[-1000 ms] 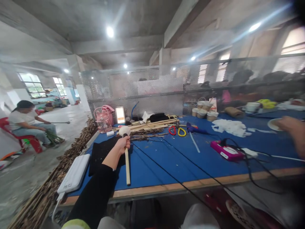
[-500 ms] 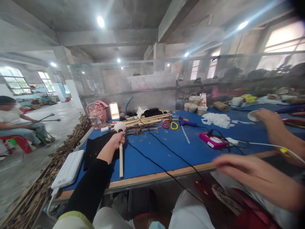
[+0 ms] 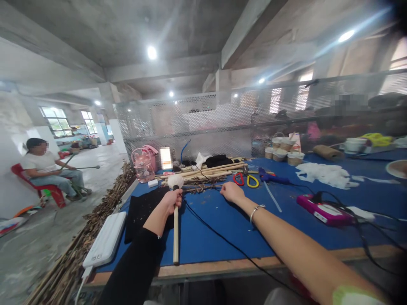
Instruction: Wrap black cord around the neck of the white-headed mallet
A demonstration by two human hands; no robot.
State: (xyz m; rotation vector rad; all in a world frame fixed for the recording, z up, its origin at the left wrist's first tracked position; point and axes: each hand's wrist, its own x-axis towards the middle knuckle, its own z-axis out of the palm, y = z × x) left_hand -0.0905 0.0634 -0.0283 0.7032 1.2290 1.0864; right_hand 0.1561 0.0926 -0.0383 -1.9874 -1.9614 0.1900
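Note:
In my left hand [image 3: 171, 201] is a pale wooden stick [image 3: 176, 241] topped with a round white padded head [image 3: 175, 181]. My fingers wrap round the stick just below that head. A thin black cord [image 3: 219, 228] runs from beside this hand toward the lower right. My right hand [image 3: 233, 193], with a bracelet at the wrist, is closed low over the table. Its fingertips are by the tip of a dry twig [image 3: 214, 187] and a dark cord; whatever they grip is hidden. Black cloth [image 3: 140, 212] lies under and left of my left hand.
Pliers with red and yellow handles [image 3: 252, 181] and a blue glue gun [image 3: 273, 177] lie beyond my right hand. A magenta power strip [image 3: 321, 210] with cords sits at right. A white power bank [image 3: 104, 239] lies front left. A seated person [image 3: 47, 169] works at far left.
My right hand has swung in from the front right to the middle of the table and closed. Another person's hand at the right has left the view. My left hand keeps its hold; the view shifted.

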